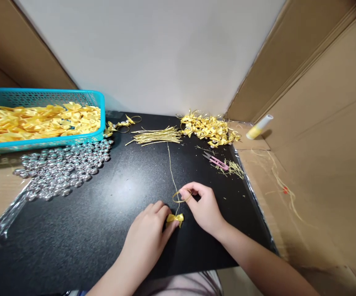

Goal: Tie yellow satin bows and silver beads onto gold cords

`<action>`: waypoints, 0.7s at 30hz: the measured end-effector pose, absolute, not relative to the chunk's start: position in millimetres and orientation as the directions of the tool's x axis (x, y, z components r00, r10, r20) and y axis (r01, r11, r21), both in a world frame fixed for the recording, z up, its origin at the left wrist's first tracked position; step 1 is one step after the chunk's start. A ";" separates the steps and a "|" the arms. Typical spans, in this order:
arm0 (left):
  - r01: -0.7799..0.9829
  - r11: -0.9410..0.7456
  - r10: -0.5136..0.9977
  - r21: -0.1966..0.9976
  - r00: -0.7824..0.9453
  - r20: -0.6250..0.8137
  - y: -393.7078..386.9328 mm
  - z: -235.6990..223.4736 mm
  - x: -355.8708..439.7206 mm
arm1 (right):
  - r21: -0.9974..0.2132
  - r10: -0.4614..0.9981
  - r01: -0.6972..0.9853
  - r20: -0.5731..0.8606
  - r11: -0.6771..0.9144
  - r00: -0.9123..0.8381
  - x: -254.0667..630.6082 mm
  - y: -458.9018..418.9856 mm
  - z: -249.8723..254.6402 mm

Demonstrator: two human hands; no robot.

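My left hand (pixel 150 224) is closed on a small yellow ribbon bow (pixel 175 219), pinching it near the table's front. A thin pale thread (pixel 171 168) runs from the bow up the black table toward the gold strips. My right hand (pixel 204 207) pinches a gold wire loop (pixel 182 196) between thumb and forefinger, just above the bow. The thread passes by the loop; whether it goes through it I cannot tell. Several straight gold ties (pixel 156 136) lie in a bundle beyond the hands.
A turquoise basket (pixel 102 111) of yellow bows stands at the left, with many silver beads (pixel 67 168) before it. At the right lie a pile of finished-looking bows (pixel 208 127), pink thread snips (pixel 216 161), thread scraps (pixel 235 169) and an upright spool (pixel 259 126). Cardboard walls flank the table.
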State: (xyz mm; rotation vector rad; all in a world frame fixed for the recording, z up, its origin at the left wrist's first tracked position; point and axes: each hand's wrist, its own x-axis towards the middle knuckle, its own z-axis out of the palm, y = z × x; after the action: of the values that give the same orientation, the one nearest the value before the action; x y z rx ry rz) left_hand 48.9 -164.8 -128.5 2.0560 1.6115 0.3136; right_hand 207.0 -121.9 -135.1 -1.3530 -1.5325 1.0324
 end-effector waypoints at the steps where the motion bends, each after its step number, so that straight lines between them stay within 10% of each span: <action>1: 0.820 -0.163 0.952 0.549 0.276 -0.129 -164.3 -128.7 47.1 | -0.944 0.995 0.319 0.059 0.081 -0.078 207.3 -121.8 -135.1; 9: 0.363 0.225 0.919 0.904 0.230 -0.321 -127.0 -128.9 35.7 | -0.971 0.999 0.237 0.027 0.036 -0.041 206.8 -124.6 -132.7; 21: -0.009 0.394 0.874 0.919 0.314 -0.372 -91.3 -138.8 47.8 | -0.872 0.977 0.444 0.209 0.206 -0.043 213.6 -109.9 -137.5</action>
State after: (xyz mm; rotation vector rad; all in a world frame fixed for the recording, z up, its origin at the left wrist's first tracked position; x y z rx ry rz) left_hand 47.8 -91.3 -138.8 0.9972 1.0935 0.7309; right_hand 213.6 -109.9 -137.5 -1.3667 -1.6271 0.7850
